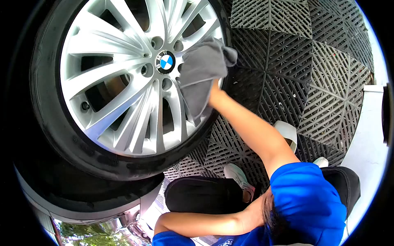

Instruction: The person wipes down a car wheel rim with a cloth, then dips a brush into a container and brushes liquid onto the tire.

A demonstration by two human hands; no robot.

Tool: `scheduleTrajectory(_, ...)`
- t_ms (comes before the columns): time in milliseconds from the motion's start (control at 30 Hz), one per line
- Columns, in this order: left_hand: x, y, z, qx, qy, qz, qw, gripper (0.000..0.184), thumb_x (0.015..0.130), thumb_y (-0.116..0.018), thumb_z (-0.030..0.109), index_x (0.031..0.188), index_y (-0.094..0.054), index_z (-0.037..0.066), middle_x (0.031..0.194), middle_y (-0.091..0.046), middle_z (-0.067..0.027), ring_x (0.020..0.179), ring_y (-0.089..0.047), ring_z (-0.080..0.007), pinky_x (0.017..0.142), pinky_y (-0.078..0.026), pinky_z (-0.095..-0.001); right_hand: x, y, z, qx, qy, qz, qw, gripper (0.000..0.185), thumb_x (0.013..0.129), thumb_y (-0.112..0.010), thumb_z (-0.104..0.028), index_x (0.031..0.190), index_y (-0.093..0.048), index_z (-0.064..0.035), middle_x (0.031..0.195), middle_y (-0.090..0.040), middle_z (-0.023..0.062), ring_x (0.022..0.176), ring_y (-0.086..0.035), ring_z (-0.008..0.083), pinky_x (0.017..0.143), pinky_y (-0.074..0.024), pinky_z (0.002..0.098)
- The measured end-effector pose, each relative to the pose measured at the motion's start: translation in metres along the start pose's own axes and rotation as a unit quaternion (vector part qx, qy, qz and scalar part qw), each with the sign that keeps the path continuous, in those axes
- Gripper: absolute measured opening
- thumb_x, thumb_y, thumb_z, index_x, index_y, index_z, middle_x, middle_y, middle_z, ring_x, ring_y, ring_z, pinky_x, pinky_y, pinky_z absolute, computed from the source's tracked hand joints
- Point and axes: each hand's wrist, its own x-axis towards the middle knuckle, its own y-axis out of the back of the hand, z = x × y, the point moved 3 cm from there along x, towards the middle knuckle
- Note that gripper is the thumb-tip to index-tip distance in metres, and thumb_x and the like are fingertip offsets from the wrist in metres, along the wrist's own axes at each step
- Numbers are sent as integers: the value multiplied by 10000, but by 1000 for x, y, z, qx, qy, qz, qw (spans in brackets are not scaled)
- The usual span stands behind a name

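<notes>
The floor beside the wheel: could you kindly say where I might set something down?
The widest free patch of floor lies between the tyre and the white strip, above the right arm. It is crowded lower down, around a shoe, the pale object and the black trouser legs; the grey cloth and right hand cover part of the wheel.

Right grip point(216, 93) mostly hidden under grey cloth point(202, 67); left grip point(253, 213) partly behind hair point(269, 210); tyre point(46, 98) cropped above.

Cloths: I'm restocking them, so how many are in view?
1: the grey cloth, against the right side of the wheel in the picture, over most of the right hand. Others may be hidden, perhaps behind the person's body.
</notes>
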Motion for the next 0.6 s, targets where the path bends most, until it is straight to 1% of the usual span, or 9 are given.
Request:
scheduleTrajectory(100, 1, 12, 2, 40, 4, -75, 996, 526, 886, -421, 242, 1326, -483, -39, 1375, -470, -215, 1304, -403, -368, 1120, -259, -517, 2, -4, 67, -25, -67, 32, 997, 380, 873, -573, -318, 1178, -600, -94, 1229, -577, 95, 1059, -560, 293, 982, -426, 432)
scheduleTrajectory(167, 1, 23, 2, 63, 6, -101, 993, 528, 887, -420, 243, 1332, -479, -35, 1379, -468, -209, 1310, -398, -364, 1120, -257, -521, 8, 1, 108, -511, 52, -88, 854, 338, 853, -592, -314, 1066, -665, -62, 1104, -630, 146, 935, -616, 312, 927, -452, 507)
scheduleTrajectory(333, 3, 12, 10, 44, 34, -135, 989, 509, 892, -418, 240, 1329, -495, -9, 1385, -478, -169, 1321, -386, -345, 1123, -243, -524, 68, 62, -30, -615, -124, -191, 755, 314, 894, -505, -259, 1116, -645, -87, 1096, -621, 150, 1130, -540, 334, 963, -391, 540)
scheduleTrajectory(400, 1, 15, 5, 30, 15, -56, 998, 498, 891, -421, 239, 1324, -500, 4, 1373, -492, -150, 1310, -398, -336, 1121, -248, -520, 46, 20, -42, -295, -215, 88, 927, 346, 860, -569, -267, 1123, -622, -48, 1092, -615, 130, 1139, -530, 301, 963, -396, 488)
scheduleTrajectory(433, 2, 20, 5, 22, -3, 22, 1000, 488, 891, -425, 237, 1319, -505, 17, 1361, -506, -132, 1298, -409, -328, 1120, -253, -516, 31, 16, -22, -161, -120, 83, 976, 366, 870, -575, -287, 1143, -600, -45, 1125, -604, 121, 1160, -517, 277, 987, -382, 424)
scheduleTrajectory(467, 7, 16, 10, 21, -25, -120, 992, 498, 891, -430, 240, 1343, -481, 36, 1382, -486, -116, 1295, -409, -322, 1127, -251, -511, 15, 12, -3, -16, -32, 53, 998, 388, 879, -582, -307, 1163, -578, -43, 1158, -593, 112, 1181, -504, 252, 1012, -368, 361)
scheduleTrajectory(500, 15, -12, 20, 20, -21, -113, 993, 498, 891, -430, 240, 1343, -481, 36, 1382, -486, -116, 1295, -409, -322, 1127, -251, -511, 7, 7, 20, -15, -27, 48, 998, 388, 879, -582, -307, 1163, -578, -43, 1158, -593, 112, 1181, -504, 252, 1012, -368, 361)
scheduleTrajectory(533, 24, -61, 29, 53, 54, -39, 996, 514, 892, -428, 245, 1364, -461, 42, 1402, -467, -110, 1307, -397, -317, 1131, -247, -510, -6, -14, 63, 244, -195, 91, 945, 469, 893, -561, -375, 1205, -553, -25, 1238, -546, 123, 1188, -492, 264, 985, -400, 376)
scheduleTrajectory(600, 23, -48, 19, 43, 70, -9, 997, 533, 909, -415, 253, 1392, -427, 28, 1441, -422, -124, 1329, -377, -327, 1131, -246, -517, -3, 8, 87, 337, -361, 57, 868, 522, 878, -581, -413, 1209, -569, -10, 1333, -491, 157, 1171, -506, 311, 964, -436, 389)
